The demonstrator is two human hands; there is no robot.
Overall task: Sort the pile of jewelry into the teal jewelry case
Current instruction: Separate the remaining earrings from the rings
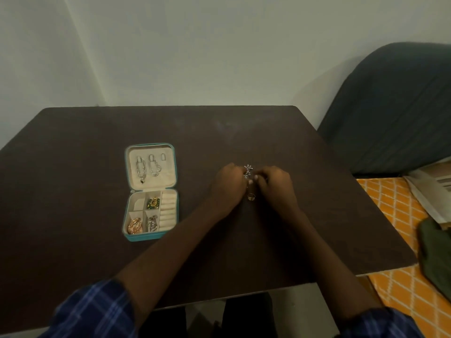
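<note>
Between the two grips, a small silver jewelry piece is pinched from both sides: the left hand holds it with curled fingers from one side and the right hand from the other, so both grips are closed on it. Its long axis seems to run away from the person, but it is too small to say what kind of piece it is. Just below the grips, a gold ring lies on the counter. Well to the left of the grips stands the open teal jewelry case, with pieces already in several compartments and two silver items in the lid. I judge the left hand is nearer to the case, so it would carry the piece there.
</note>
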